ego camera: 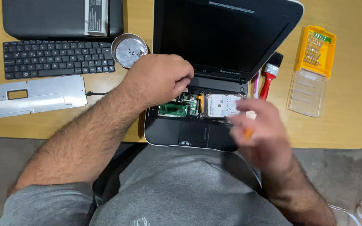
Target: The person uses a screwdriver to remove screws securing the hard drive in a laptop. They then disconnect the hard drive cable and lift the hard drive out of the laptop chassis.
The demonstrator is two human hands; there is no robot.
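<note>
**Kid:** Black and open, that little laptop (214, 83) sits on the wooden table (348, 125); its keys are gone and I can see its insides. Where are the hands?

**Helper:** The left hand (160, 79) is over the open part, near the hinge; its fingers are curled in tight, pinched at something small there; I cannot tell what it is. The right hand (258, 125) is lower, by the front right side of the laptop; it looks blurry; something orange (248, 134) shows in its fingers; they look closed on it, but I cannot tell for sure.

**Kid:** What is inside?

**Helper:** A green board (172, 109) lies on the left; a silver drive (222, 104) lies on the right, just beside the right hand.

**Kid:** And around it?

**Helper:** The loose keyboard (57, 58) lies far left with a silver plate (32, 96) below it; a round metal bowl (129, 50) sits near the left hand; a red brush (269, 77) and a yellow tool box (315, 50) with its clear lid (306, 92) lie on the right.
</note>
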